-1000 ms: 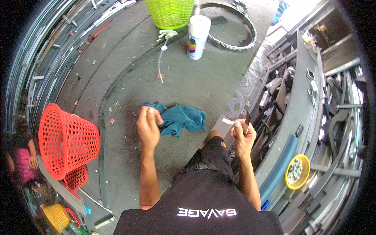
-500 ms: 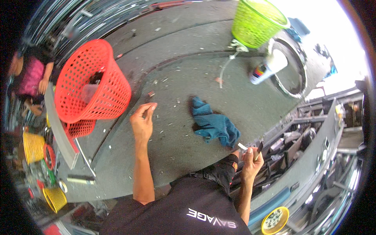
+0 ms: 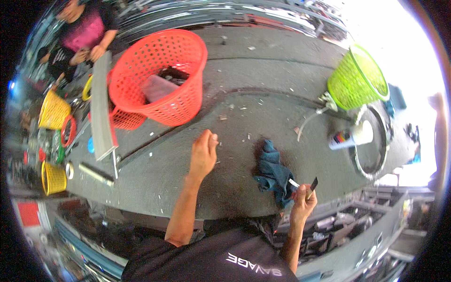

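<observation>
My left hand [image 3: 204, 152] is raised over the middle of the grey worktop, fingers curled together. Whatever it may hold is too small or hidden to tell. Close to the table's front edge, my right hand [image 3: 304, 207] grips a thin, dark blade-like piece [image 3: 314, 182] that sticks up past the fingers. A short white strip [image 3: 293, 183] juts from the same hand toward the left. Just beside that hand lies a crumpled dark teal cloth [image 3: 273, 171].
A big red basket [image 3: 183, 107] with things inside stands at back left, beside a long grey metal bar [image 3: 101, 108]. At right are a green basket [image 3: 354, 80], a spray can [image 3: 345, 139] and a wire coil [image 3: 386, 150]. Another person [image 3: 84, 35] works far left. Scraps litter the worktop [image 3: 235, 188].
The view has turned left, so baskets, cloth and can sit further right in it. My left hand's fingers have curled in more. The right hand keeps its grip.
</observation>
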{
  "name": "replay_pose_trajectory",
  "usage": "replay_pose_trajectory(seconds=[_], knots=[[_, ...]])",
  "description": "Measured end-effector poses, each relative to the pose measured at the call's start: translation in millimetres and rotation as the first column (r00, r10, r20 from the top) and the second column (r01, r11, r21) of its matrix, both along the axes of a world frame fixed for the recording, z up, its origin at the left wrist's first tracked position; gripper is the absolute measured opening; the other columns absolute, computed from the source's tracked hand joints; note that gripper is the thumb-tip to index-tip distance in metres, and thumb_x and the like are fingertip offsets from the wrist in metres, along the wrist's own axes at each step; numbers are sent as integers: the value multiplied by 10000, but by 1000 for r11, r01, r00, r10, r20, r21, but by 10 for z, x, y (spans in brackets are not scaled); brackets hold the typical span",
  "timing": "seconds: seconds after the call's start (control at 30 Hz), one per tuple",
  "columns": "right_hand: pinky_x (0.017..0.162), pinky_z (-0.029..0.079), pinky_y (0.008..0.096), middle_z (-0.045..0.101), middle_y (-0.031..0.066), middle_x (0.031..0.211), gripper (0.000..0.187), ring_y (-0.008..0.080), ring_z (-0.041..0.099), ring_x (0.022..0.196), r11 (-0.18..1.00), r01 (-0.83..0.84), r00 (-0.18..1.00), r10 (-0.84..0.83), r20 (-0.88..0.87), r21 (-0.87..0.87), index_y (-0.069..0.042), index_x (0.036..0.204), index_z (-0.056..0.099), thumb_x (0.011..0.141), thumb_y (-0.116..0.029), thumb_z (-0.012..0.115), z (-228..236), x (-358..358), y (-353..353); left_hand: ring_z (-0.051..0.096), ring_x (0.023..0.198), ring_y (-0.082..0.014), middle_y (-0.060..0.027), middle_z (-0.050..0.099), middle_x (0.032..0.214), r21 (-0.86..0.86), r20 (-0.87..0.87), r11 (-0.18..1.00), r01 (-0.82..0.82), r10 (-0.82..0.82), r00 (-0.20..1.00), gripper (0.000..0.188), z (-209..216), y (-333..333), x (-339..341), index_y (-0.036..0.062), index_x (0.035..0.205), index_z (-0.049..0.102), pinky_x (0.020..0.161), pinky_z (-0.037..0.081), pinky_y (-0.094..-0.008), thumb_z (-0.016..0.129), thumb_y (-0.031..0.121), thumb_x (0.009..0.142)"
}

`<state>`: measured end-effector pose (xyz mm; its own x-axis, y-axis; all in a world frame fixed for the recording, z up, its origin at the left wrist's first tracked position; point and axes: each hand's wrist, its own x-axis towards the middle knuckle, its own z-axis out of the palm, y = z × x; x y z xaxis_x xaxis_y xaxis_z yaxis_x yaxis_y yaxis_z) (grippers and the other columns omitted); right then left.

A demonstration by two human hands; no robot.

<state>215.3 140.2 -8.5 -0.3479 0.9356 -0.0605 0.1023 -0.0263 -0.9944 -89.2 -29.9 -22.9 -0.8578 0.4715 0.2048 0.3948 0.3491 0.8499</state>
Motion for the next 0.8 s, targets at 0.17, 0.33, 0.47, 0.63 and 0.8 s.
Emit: replay_pose_trajectory(seconds=[0.17,0.33,0.47,0.63,0.8], knots=[[547,413,259,502,-37,672,222,55,438,571,985,-168,985,169,-39,22,-52,922,613,1032,-240,660,-113,-113,398,646,875,-322,-150,620,912,26,-126,998,-52,55,991,118,152,-8,269,13,895,624,769,505,-431,689,92,954],[547,413,268,507,-32,671,209,60,452,580,926,-377,925,378,-42,34,-46,924,619,1025,-223,667,-98,-346,878,676,923,-303,-123,663,971,21,-147,984,-175,176,973,96,193,83,573,13,944,676,830,534,-400,747,40,885],[564,434,258,551,-21,704,181,72,496,610,874,-485,874,485,-36,-15,-17,973,646,1026,-191,643,107,-700,1162,681,919,-331,-143,676,1008,39,-134,957,-286,289,948,54,190,229,745,8,952,671,829,541,-416,705,24,913],[627,464,268,630,12,787,229,80,544,724,725,-665,746,651,139,178,23,1042,676,983,-198,689,178,-1392,1412,647,865,-398,-183,639,935,36,-242,918,-395,392,888,66,136,656,629,-13,900,613,757,511,-455,594,2,961],[552,383,280,532,-8,686,276,63,470,647,636,-727,672,736,79,258,4,933,630,985,-257,704,-32,-2300,1421,607,751,-304,-175,611,832,-1,-360,806,-592,552,752,274,28,1024,154,-34,897,646,708,484,-430,505,135,1060]])
